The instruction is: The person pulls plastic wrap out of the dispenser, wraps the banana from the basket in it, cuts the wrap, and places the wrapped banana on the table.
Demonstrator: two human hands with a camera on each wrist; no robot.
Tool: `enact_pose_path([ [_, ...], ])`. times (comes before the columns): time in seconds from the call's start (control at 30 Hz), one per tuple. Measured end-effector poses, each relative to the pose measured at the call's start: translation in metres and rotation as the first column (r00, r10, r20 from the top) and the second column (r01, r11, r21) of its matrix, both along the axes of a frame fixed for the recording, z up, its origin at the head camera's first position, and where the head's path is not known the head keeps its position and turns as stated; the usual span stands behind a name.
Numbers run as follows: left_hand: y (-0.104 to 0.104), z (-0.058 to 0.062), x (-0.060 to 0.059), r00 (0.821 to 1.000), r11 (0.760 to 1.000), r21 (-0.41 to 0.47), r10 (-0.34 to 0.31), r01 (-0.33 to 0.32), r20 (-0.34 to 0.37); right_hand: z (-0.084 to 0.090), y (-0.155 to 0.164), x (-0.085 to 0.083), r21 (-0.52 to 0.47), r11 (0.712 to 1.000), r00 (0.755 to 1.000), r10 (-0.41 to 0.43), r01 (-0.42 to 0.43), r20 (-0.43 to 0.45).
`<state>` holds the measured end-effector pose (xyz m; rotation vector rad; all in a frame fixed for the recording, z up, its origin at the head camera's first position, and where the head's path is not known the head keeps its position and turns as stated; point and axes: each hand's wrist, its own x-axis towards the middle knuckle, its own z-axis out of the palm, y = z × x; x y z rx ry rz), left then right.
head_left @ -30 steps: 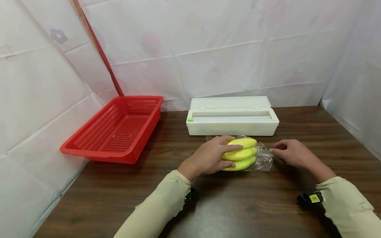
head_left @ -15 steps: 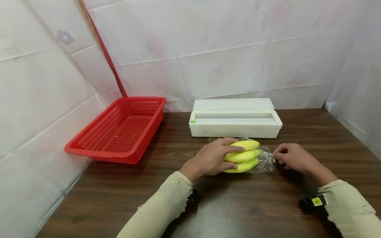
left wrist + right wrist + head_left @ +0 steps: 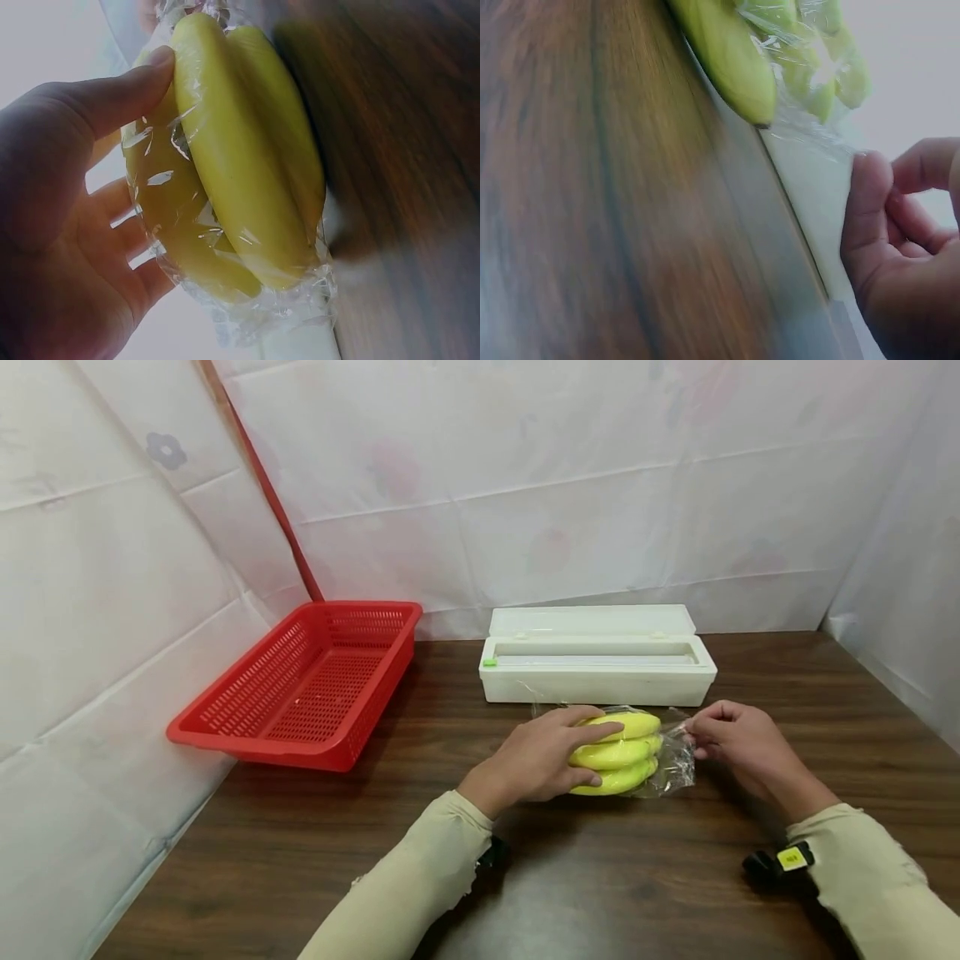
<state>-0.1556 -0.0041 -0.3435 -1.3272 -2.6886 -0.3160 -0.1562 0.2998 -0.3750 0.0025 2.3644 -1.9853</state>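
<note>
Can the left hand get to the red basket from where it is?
Probably yes: the left hand rests on the bananas, and bare table lies between it and the red basket, nothing in between.

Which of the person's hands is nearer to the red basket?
Left. The left hand rests on the bananas, closer to the red basket; the right hand is beyond the bananas.
</note>
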Motion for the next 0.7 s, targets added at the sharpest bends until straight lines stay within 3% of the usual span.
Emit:
enact_pose_path([
  [0.37, 0.001, 0.001, 0.003, 1.000, 1.000, -0.001, 0.018, -0.018, 0.014, 0.001, -0.010, -0.002, 0.092, 0.995, 0.999, 0.047, -0.047, 0.001],
  [0.57, 0.000, 0.002, 0.002, 0.999, 1.000, -0.003, 0.017, -0.017, 0.037, 0.001, -0.012, -0.003, 0.225, 0.974, 0.998, 0.008, 0.004, -0.055],
  [0.7, 0.002, 0.003, 0.001, 0.999, 1.000, 0.000, 0.013, -0.013, 0.052, 0.005, -0.009, -0.001, 0.263, 0.963, 0.994, -0.035, 0.060, -0.100],
])
